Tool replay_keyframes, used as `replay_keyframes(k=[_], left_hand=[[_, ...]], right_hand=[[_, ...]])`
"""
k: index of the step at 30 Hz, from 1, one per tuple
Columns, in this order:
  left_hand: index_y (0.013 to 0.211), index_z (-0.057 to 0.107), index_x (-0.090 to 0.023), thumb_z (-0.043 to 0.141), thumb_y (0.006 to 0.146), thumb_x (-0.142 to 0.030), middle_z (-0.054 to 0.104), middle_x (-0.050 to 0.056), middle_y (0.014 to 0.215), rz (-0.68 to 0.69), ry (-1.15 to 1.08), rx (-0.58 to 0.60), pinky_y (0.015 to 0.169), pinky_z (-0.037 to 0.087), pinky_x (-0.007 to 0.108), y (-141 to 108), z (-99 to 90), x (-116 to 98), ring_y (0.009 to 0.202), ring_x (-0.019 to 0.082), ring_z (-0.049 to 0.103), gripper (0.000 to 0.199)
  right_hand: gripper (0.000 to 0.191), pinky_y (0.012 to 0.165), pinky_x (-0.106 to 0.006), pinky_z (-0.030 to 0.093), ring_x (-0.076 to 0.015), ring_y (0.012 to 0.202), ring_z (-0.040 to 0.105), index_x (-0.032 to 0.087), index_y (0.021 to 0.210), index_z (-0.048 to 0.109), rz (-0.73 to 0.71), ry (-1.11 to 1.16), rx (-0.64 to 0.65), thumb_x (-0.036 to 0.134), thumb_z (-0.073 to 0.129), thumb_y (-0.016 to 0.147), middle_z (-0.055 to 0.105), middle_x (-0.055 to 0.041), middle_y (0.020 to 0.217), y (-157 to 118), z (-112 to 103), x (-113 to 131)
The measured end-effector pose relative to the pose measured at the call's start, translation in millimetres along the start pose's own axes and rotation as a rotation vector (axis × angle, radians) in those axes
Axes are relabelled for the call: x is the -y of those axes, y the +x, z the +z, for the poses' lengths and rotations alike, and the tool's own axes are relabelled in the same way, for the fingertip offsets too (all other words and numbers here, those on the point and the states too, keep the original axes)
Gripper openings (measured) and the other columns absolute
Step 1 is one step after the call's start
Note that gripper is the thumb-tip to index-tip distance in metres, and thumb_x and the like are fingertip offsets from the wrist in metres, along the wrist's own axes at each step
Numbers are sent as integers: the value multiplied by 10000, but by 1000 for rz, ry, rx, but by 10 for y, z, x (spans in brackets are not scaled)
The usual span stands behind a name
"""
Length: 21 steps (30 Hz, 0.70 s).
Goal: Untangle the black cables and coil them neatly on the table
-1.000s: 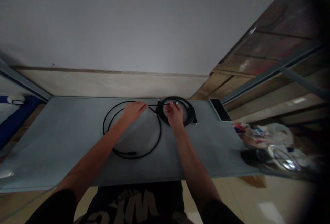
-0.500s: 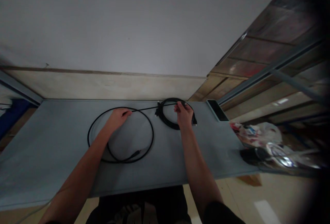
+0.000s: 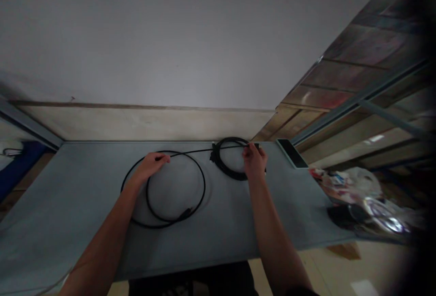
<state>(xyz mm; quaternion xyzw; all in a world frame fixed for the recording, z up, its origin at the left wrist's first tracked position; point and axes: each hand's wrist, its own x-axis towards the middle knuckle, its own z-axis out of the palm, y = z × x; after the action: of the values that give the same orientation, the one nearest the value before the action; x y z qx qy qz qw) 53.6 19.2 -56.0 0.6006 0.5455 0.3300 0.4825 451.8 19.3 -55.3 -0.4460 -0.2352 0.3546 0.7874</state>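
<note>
A black cable (image 3: pixel 205 187) lies in wide loops on the grey table, its dark plug end resting at the lower right of the loops. My left hand (image 3: pixel 155 162) is closed on this cable at the top of the loops. From there a stretch of it runs right, over a smaller coiled black cable (image 3: pixel 223 169), to my right hand (image 3: pixel 255 159). That hand pinches the cable between thumb and fingers, above the coil's right side. Connectors show at the coil's left edge; its right edge is partly hidden behind my right hand.
A phone-like dark slab with a pale rim (image 3: pixel 292 153) lies at the table's back right corner. Beyond the right edge are plastic bags (image 3: pixel 361 182) and a black cylindrical thing (image 3: pixel 344 215). A pale wall panel (image 3: pixel 163 123) stands along the back; metal posts rise at both sides.
The view has shifted, so everything sits slightly lower and further right. My hands are a little further apart, with the cable stretched between them. Both still grip it.
</note>
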Motion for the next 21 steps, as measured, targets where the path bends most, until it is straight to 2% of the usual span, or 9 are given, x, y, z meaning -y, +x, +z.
replay_keyframes(k=[3, 5, 8, 12, 14, 16, 19, 21], left_hand=[[818, 732, -144, 727, 745, -477, 451, -41, 524, -84, -281, -6, 420, 227, 218, 14, -6, 60, 435, 81, 361, 342], [828, 724, -122, 749, 737, -449, 434, -47, 562, -105, -467, 10, 403, 183, 200, 21, -17, 55, 432, 50, 306, 340], [834, 721, -89, 784, 705, -365, 470, -32, 619, -117, -655, 4, 398, 186, 176, 23, -54, 10, 444, 24, 309, 311], [942, 703, -113, 781, 735, -351, 485, -35, 640, -84, -726, -29, 394, 205, 147, -1, -66, -40, 450, 21, 346, 324], [1013, 673, -164, 749, 782, -399, 450, -59, 608, -75, -720, -15, 386, 189, 141, -25, -29, -58, 422, 23, 320, 338], [1045, 646, -199, 720, 812, -438, 409, -80, 582, -71, -707, -2, 380, 184, 141, -47, 27, -76, 397, 23, 279, 341], [1068, 640, -203, 713, 817, -453, 381, -87, 582, -69, -687, 7, 381, 182, 142, -66, 113, -94, 403, 27, 276, 362], [1081, 649, -185, 718, 814, -445, 378, -84, 586, -77, -702, 28, 384, 173, 142, -68, 156, -104, 418, 30, 288, 379]], right_hand=[[245, 399, -178, 373, -54, 473, 498, 179, 738, 644, 137, -12, 182, 297, 839, 647, 621, 33, 655, -22, -16, 63], [223, 414, -173, 363, -43, 450, 455, 177, 748, 658, 226, -60, 361, 295, 834, 678, 595, 42, 616, -46, -41, 123], [200, 476, -186, 413, -69, 502, 523, 166, 743, 674, 328, -257, 645, 316, 807, 736, 630, 11, 626, -132, -42, 230], [238, 602, -249, 501, -138, 640, 637, 144, 796, 733, 422, -476, 949, 381, 755, 791, 710, -53, 730, -338, 95, 334], [237, 635, -254, 504, -148, 685, 646, 148, 791, 758, 376, -509, 1032, 384, 769, 776, 719, -53, 754, -450, 193, 336], [215, 585, -221, 471, -122, 633, 610, 154, 746, 762, 334, -525, 1080, 367, 789, 758, 694, -25, 701, -552, 274, 298], [225, 444, -181, 357, -68, 466, 468, 148, 766, 757, 402, -494, 1120, 372, 773, 779, 587, 30, 555, -683, 348, 195], [254, 411, -176, 326, -56, 414, 404, 141, 800, 746, 467, -415, 1107, 394, 751, 801, 516, 58, 490, -753, 379, 131]])
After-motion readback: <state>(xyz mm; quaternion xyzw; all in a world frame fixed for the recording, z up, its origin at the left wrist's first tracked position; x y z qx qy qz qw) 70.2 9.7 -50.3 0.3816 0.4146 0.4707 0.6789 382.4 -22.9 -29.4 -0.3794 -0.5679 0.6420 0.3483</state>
